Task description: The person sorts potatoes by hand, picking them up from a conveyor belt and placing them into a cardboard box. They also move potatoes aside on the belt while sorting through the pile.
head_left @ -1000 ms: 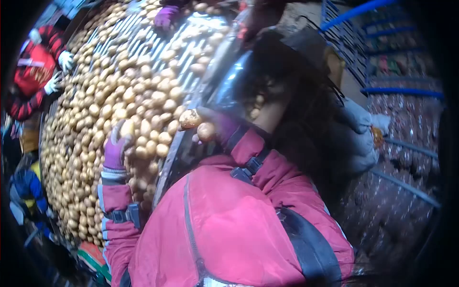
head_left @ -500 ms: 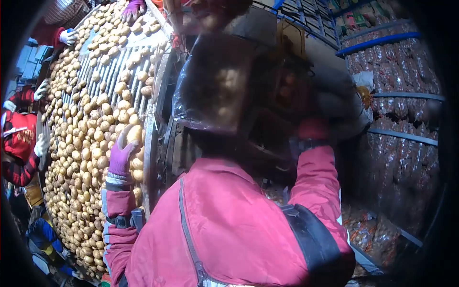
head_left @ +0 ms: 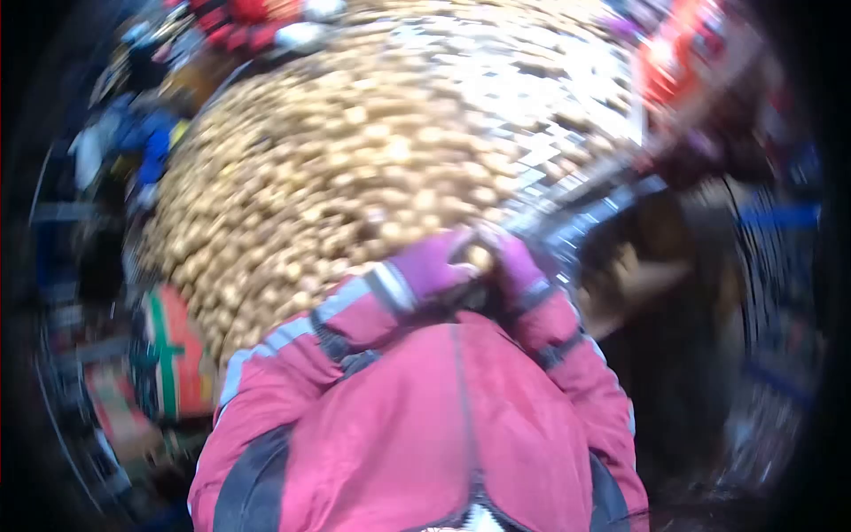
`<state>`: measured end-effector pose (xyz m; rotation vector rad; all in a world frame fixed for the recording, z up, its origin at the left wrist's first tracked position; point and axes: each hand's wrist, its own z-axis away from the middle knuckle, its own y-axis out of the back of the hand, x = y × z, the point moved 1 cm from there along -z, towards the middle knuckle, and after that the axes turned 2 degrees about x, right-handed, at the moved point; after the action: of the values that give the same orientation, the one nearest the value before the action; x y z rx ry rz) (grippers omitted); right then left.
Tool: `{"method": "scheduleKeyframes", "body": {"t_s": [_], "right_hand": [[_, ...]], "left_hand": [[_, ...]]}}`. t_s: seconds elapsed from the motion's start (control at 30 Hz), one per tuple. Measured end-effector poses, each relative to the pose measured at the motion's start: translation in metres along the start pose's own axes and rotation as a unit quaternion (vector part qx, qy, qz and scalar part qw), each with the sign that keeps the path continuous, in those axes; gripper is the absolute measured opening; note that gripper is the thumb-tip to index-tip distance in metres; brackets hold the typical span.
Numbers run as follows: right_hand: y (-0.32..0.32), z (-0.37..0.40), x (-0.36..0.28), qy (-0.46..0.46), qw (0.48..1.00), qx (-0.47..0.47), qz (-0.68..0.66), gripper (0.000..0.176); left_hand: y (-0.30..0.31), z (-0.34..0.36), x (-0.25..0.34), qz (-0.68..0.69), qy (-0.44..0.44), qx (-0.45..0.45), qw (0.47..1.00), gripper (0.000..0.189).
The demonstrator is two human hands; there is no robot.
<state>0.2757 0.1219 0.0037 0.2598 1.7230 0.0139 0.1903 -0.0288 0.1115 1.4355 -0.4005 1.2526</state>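
In front of my chest my two purple-gloved hands meet at the near edge of a sorting table heaped with potatoes (head_left: 355,168). Between them is one potato (head_left: 479,258). My left hand (head_left: 433,262) curls round it from the left, thumb below. From the right, my right hand (head_left: 516,264) closes against the same potato. Motion blur smears the finger outlines, and part of the potato is hidden by the gloves.
To the right of my right hand runs the table's metal rim (head_left: 576,191), with an open box (head_left: 643,266) beyond it. A red-and-green carton (head_left: 173,350) stands at the left. Across the table are other people, one with a white-gloved hand (head_left: 301,35).
My view has swung left toward the table. My left hand has moved from the potato heap to my chest, and my right hand has come from the boxes to meet it at a potato.
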Motion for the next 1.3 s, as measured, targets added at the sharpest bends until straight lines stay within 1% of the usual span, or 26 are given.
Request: {"method": "scheduleKeyframes", "body": {"t_s": [0.1,0.13,0.2,0.27,0.3,0.33,0.37,0.4,0.43,0.5,0.57,0.6,0.63,0.73,0.8,0.9,0.97,1.0,1.03,1.07,1.1,1.13,1.2,1.23,1.27,1.3], "right_hand": [[-0.032,-0.018,-0.031,-0.043,0.993,-0.112,-0.011,0.035],[-0.044,-0.025,-0.032,-0.048,0.99,-0.132,-0.004,0.036],[-0.065,-0.035,-0.029,-0.035,0.986,-0.164,0.018,0.038],[-0.08,-0.053,-0.036,-0.016,0.983,-0.182,-0.007,0.038],[-0.087,-0.063,-0.039,-0.007,0.981,-0.191,-0.019,0.038],[-0.094,-0.066,-0.031,-0.106,0.968,-0.2,-0.108,0.037],[-0.1,-0.07,-0.03,-0.12,0.968,-0.193,-0.108,0.032],[-0.106,-0.074,-0.028,-0.134,0.967,-0.186,-0.108,0.027],[-0.112,-0.078,-0.028,-0.148,0.967,-0.179,-0.107,0.023],[-0.121,-0.088,-0.036,0.055,0.975,-0.17,0.135,0.019],[-0.132,-0.096,-0.041,0.109,0.941,-0.169,0.271,0.018],[-0.138,-0.1,-0.04,0.061,0.939,-0.177,0.288,0.017],[-0.141,-0.104,-0.041,0.04,0.939,-0.18,0.291,0.017],[-0.146,-0.114,-0.048,0.025,0.943,-0.176,0.28,0.017],[-0.146,-0.113,-0.033,0.04,0.941,-0.186,0.28,0.017],[-0.148,-0.116,-0.038,-0.009,0.947,-0.202,0.249,0.028],[-0.152,-0.118,-0.047,-0.059,0.955,-0.198,0.212,0.034],[-0.154,-0.122,-0.056,0.048,0.943,-0.184,0.273,0.042],[-0.154,-0.124,-0.059,0.02,0.95,-0.194,0.243,0.042],[-0.155,-0.124,-0.062,-0.008,0.956,-0.204,0.21,0.042],[-0.156,-0.124,-0.066,-0.036,0.96,-0.214,0.176,0.042],[-0.153,-0.129,-0.077,0.056,0.944,-0.212,0.245,0.046],[-0.155,-0.12,-0.035,-0.056,0.986,-0.155,-0.01,0.04],[-0.157,-0.118,-0.025,-0.062,0.986,-0.147,-0.044,0.036],[-0.158,-0.117,-0.016,-0.068,0.985,-0.139,-0.077,0.033],[-0.159,-0.116,-0.006,-0.073,0.983,-0.13,-0.11,0.032]], "left_hand": [[0.039,0.054,-0.036,-0.039,0.026,0.059,0.997,0.05],[0.05,0.073,-0.068,0.057,0.102,0.08,0.99,0.048],[0.086,0.101,-0.132,-0.034,0.056,0.195,0.979,0.043],[0.139,0.121,-0.144,-0.073,0.213,0.298,0.928,0.041],[0.168,0.135,-0.172,-0.067,0.22,0.333,0.914,0.042],[0.197,0.149,-0.201,-0.06,0.226,0.368,0.9,0.043],[0.225,0.156,-0.216,-0.174,0.201,0.409,0.873,0.047],[0.243,0.163,-0.245,-0.155,0.167,0.471,0.852,0.047],[0.261,0.16,-0.218,-0.147,0.277,0.435,0.844,0.048],[0.272,0.148,-0.253,-0.271,0.218,0.41,0.843,0.054],[0.268,0.122,-0.276,-0.287,0.354,0.33,0.827,0.055],[0.246,0.111,-0.274,-0.352,0.246,0.401,0.809,0.05],[0.231,0.104,-0.272,-0.33,0.218,0.397,0.828,0.048],[0.191,0.1,-0.261,-0.111,0.179,0.301,0.93,0.04],[0.203,0.102,-0.235,-0.181,0.116,0.345,0.914,0.044],[0.279,0.088,-0.233,-0.197,0.165,0.387,0.886,0.056],[0.3,0.073,-0.298,-0.331,0.203,0.309,0.868,0.071],[0.303,0.064,-0.301,-0.33,0.236,0.282,0.87,0.071],[0.306,0.055,-0.307,-0.329,0.267,0.255,0.869,0.071],[0.307,0.05,-0.316,-0.349,0.228,0.298,0.859,0.07],[0.311,0.056,-0.317,-0.242,0.229,0.308,0.891,0.068],[0.317,0.059,-0.311,-0.132,0.224,0.315,0.913,0.065],[0.303,0.063,-0.272,0.105,0.192,0.317,0.923,0.054],[0.286,0.071,-0.237,0.23,0.172,0.32,0.903,0.045],[0.266,0.078,-0.219,0.187,0.159,0.271,0.93,0.044],[0.235,0.08,-0.215,0.247,0.059,0.23,0.939,0.045]]}}
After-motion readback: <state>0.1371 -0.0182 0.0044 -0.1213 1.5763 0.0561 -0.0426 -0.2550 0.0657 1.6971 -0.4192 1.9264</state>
